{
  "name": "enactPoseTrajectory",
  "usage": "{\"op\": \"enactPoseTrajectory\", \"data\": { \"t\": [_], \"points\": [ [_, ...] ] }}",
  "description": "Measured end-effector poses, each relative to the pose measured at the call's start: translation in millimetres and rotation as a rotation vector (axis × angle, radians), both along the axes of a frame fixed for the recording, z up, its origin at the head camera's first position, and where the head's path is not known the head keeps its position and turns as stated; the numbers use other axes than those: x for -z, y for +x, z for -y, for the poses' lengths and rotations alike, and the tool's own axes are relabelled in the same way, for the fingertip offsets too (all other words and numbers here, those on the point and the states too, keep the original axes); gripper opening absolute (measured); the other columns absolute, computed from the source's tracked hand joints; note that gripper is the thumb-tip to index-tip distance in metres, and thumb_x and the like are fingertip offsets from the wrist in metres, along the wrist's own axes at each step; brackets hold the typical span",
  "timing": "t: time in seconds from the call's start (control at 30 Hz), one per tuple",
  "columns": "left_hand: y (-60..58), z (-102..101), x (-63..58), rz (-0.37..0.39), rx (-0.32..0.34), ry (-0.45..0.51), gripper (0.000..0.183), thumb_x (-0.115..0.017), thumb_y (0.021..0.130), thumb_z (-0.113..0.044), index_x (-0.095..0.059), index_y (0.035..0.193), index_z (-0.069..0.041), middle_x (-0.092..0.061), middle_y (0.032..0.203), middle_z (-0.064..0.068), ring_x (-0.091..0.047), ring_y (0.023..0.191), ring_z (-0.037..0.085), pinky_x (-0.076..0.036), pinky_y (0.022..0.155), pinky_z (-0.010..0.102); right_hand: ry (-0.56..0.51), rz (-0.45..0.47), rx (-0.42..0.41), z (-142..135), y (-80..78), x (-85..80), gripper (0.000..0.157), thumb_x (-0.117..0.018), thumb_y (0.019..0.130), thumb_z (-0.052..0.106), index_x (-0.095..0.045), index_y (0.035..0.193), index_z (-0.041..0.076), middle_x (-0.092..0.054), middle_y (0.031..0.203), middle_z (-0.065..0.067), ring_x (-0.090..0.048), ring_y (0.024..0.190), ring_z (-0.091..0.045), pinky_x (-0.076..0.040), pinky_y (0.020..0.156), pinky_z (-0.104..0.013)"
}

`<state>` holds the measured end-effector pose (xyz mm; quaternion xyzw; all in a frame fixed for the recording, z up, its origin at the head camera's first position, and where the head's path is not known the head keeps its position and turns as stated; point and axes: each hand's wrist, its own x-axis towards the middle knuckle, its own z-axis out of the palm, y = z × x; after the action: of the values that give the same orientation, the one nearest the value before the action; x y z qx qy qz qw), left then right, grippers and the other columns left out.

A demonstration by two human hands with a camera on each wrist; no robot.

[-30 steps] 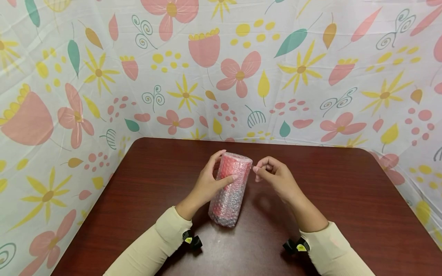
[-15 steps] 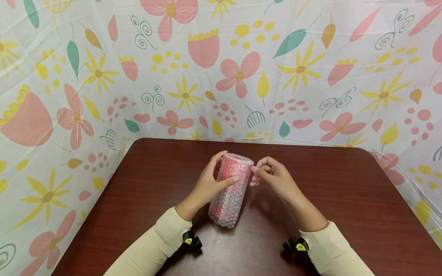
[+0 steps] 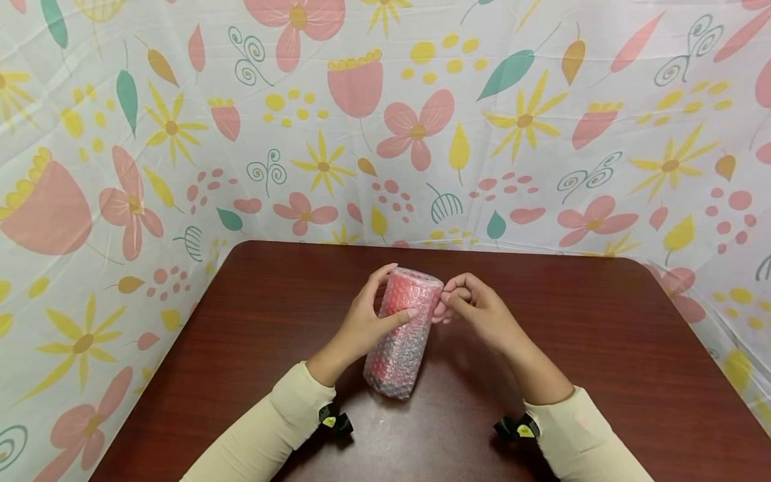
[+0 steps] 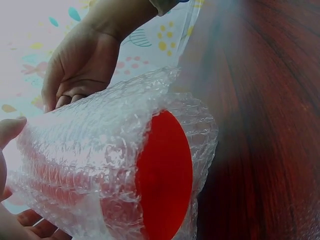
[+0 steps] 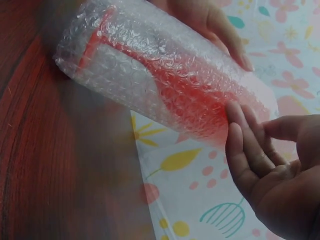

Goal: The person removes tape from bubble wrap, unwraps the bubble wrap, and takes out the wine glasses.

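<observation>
A red goblet (image 5: 187, 97) with a thin stem and a flat round foot (image 4: 165, 175) shows through a clear roll of bubble wrap (image 3: 400, 341). My left hand (image 3: 364, 314) grips the roll from the left, thumb across its front and fingers behind, holding it tilted over the table. On the roll's upper right side, my right hand (image 3: 482, 311) pinches at the bubble wrap's edge with thumb and forefinger. Its other fingers (image 5: 245, 150) lie against the wrap in the right wrist view. The exact spot of the pinch is partly hidden by the fingers.
The dark reddish-brown wooden table (image 3: 271, 301) spreads beneath both hands. A white cloth printed with flowers and leaves (image 3: 542, 167) hangs behind and beside it. Black wrist cameras (image 3: 334, 420) sit at both cuffs.
My right fingertips have moved slightly left, against the wrap's upper right edge, and closed together there. My left hand keeps its hold, and the roll has barely shifted.
</observation>
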<state>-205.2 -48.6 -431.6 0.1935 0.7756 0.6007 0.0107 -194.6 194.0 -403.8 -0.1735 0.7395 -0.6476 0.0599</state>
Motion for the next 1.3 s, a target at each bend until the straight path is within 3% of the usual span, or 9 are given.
{"op": "enactPoseTrajectory", "data": {
  "t": [0.4,0.63,0.83,0.93,1.1,1.3],
  "points": [
    [0.1,-0.5,-0.1,0.001,-0.017,0.001,0.082,-0.080,0.086,-0.027,-0.034,0.153,-0.041,-0.048,0.148,0.002,-0.054,0.127,0.031,-0.055,0.092,0.047,0.119,-0.013,0.108,-0.1,1.4,-2.2,0.020,-0.060,0.102,0.014,-0.060,0.109,-0.005,-0.067,0.093,-0.031,-0.066,0.067,-0.017,-0.061,0.067,-0.038],
    [1.1,-1.0,-1.8,-0.008,-0.028,-0.006,0.083,-0.081,0.086,-0.027,-0.034,0.155,-0.034,-0.048,0.148,0.004,-0.054,0.125,0.033,-0.055,0.092,0.050,0.096,-0.006,0.084,1.0,1.1,-3.1,0.022,-0.057,0.103,0.011,-0.053,0.112,-0.008,-0.070,0.100,-0.030,-0.073,0.077,-0.019,-0.061,0.071,-0.036],
    [1.9,-0.8,-3.7,-0.015,-0.026,-0.011,0.081,-0.081,0.086,-0.030,-0.034,0.152,-0.041,-0.048,0.148,0.003,-0.055,0.126,0.031,-0.055,0.091,0.046,0.136,0.004,0.138,0.2,2.1,-4.7,0.020,-0.063,0.101,0.018,-0.059,0.105,-0.001,-0.065,0.078,-0.015,-0.063,0.061,-0.015,-0.059,0.062,-0.038],
    [2.3,-1.0,-3.1,-0.022,-0.026,-0.020,0.081,-0.081,0.086,-0.032,-0.034,0.152,-0.043,-0.047,0.149,0.003,-0.054,0.127,0.031,-0.055,0.091,0.047,0.109,0.002,0.113,0.0,1.9,-3.9,0.020,-0.061,0.102,0.016,-0.057,0.106,-0.003,-0.063,0.077,-0.012,-0.064,0.062,-0.015,-0.059,0.061,-0.039],
    [2.9,-1.5,-1.8,-0.028,-0.023,-0.028,0.082,-0.081,0.086,-0.032,-0.034,0.152,-0.042,-0.047,0.149,0.003,-0.053,0.128,0.032,-0.054,0.094,0.051,0.048,-0.007,0.045,0.0,0.7,-1.4,0.020,-0.057,0.103,0.010,-0.052,0.108,-0.009,-0.067,0.089,-0.025,-0.070,0.071,-0.017,-0.061,0.070,-0.041],
    [3.4,-2.3,-1.7,-0.031,-0.026,-0.034,0.083,-0.081,0.086,-0.033,-0.034,0.154,-0.035,-0.046,0.150,0.003,-0.053,0.128,0.032,-0.054,0.094,0.049,0.029,0.005,0.023,-0.4,0.1,-1.3,0.021,-0.055,0.104,0.010,-0.051,0.111,-0.009,-0.067,0.092,-0.020,-0.074,0.078,-0.018,-0.062,0.074,-0.044]
  ]
}}
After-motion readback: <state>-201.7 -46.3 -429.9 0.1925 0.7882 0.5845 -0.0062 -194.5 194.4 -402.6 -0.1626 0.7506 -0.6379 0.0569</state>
